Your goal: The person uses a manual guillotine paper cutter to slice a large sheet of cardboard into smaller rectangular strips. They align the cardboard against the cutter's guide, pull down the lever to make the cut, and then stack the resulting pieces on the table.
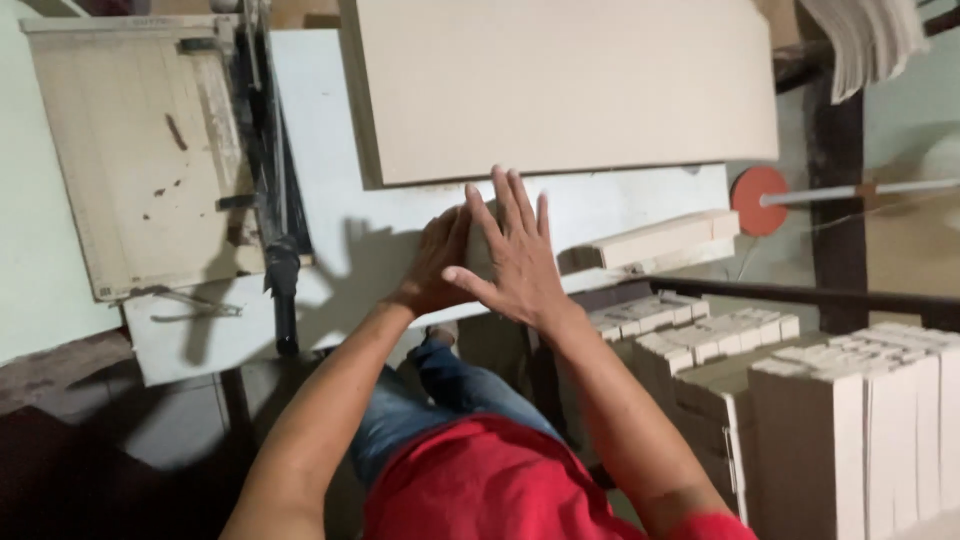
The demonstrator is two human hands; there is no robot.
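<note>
A small stack of beige cardboard pieces (476, 245) stands on edge on the white table (330, 130), mostly hidden between my two hands. My left hand (432, 268) cups its left side. My right hand (515, 255) lies flat against its right side with the fingers spread and pointing away from me. Just beyond my fingertips lies a large pile of beige cardboard sheets (560, 90).
A worn paper cutter (140, 150) with a black lever arm (275, 210) sits at the table's left. A bundle of cut strips (660, 240) lies to the right, beside a red disc (758, 200) on a white rod. Stacks of cut cardboard (800, 390) fill the lower right.
</note>
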